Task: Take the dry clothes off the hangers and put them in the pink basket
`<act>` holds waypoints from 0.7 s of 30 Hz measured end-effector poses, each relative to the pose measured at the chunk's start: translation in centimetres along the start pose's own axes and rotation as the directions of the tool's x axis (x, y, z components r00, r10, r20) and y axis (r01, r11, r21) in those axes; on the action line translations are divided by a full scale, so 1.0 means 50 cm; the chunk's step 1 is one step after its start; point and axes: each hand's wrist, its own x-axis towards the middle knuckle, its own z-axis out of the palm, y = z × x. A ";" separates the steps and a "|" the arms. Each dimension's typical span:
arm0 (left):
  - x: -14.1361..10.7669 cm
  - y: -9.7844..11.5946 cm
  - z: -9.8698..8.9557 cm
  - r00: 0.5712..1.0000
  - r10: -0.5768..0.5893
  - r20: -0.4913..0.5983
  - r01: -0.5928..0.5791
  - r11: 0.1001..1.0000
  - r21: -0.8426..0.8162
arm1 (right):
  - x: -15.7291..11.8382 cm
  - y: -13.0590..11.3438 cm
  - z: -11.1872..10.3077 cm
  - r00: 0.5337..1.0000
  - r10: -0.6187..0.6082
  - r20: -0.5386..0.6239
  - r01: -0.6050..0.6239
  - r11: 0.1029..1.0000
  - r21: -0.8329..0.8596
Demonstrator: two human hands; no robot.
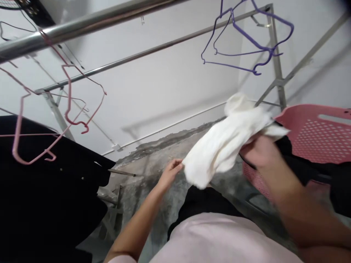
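At the right edge of the frame stands a pink perforated plastic laundry basket (pixel 312 133), and dark cloth (pixel 315 166) hangs over its near rim; what else lies inside cannot be made out. A white crumpled cloth garment (pixel 219 146) stretches across the middle of the frame, just left of the basket. It is soft, bunched into thick folds, plain with no print, and blurred at its upper end. The right hand (pixel 259 151), right of centre, is closed around the garment's upper right part, fingers wrapped into the fabric. The left hand (pixel 170 171), at centre, pinches the garment's lower left edge between its fingertips. In the upper right of the frame a purple wire clothes hanger (pixel 246 36) hangs from a thin grey metal rail (pixel 153 49) that runs across a white wall (pixel 164 91). In the upper left, a thicker shiny metal rail (pixel 76 25) carries pink wire clothes hangers (pixel 68 98). A black garment (pixel 41 190) fills the lower left of the frame. Below the hands lies a rough grey concrete floor (pixel 153 160), and the person's pale pink top (pixel 219 241) shows at the bottom edge.
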 end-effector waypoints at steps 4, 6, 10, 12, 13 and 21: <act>-0.016 -0.030 -0.020 0.990 0.101 0.102 -0.119 0.973 0.198 | 0.053 -0.104 -0.133 0.948 -0.283 -0.144 0.308 0.928 0.209; -0.019 -0.025 -0.013 0.981 0.158 0.116 -0.183 0.949 0.256 | 0.053 -0.103 -0.185 0.930 -0.247 -0.273 0.317 0.913 0.255; -0.024 -0.006 0.019 0.952 0.228 0.202 -0.286 0.899 0.331 | 0.038 -0.064 -0.203 0.909 -0.017 -0.416 0.167 0.930 0.328; -0.030 0.002 0.033 0.924 0.242 0.295 -0.341 0.871 0.353 | 0.018 -0.049 -0.157 0.951 -0.014 -0.308 0.085 0.972 0.221; -0.033 0.005 0.037 0.907 0.253 0.336 -0.373 0.854 0.362 | 0.005 -0.043 -0.125 0.971 -0.031 -0.235 0.069 0.986 0.154; -0.067 0.018 -0.080 0.913 0.364 0.185 -0.401 0.709 0.581 | -0.083 0.176 0.055 0.737 0.462 0.494 -0.265 0.869 -0.418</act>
